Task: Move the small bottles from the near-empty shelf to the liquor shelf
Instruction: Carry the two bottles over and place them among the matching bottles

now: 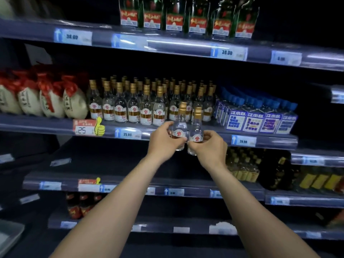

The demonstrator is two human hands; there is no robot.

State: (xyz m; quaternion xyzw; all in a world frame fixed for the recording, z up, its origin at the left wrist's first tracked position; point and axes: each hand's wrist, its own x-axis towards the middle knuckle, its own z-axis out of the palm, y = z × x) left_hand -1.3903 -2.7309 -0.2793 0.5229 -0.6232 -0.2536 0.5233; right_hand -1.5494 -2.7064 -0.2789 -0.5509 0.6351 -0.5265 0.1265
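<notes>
My left hand (163, 141) grips a small clear bottle (180, 125) with a gold cap and a red-and-white label. Right beside it, my right hand (209, 146) holds a second bottle (195, 128) of the same kind. Both bottles are upright and almost touching, held just in front of the liquor shelf's front edge (130, 134). On that shelf stand several rows of matching gold-capped bottles (134, 107). Below my hands the dark near-empty shelf (104, 164) shows no small bottles.
White jars with red ribbons (50, 101) fill the liquor shelf's left end, blue-labelled packs (260, 118) its right. Green bottles (186, 17) stand on the shelf above. Yellow-labelled bottles (242, 168) sit lower right. A grey tray corner (9, 237) shows at bottom left.
</notes>
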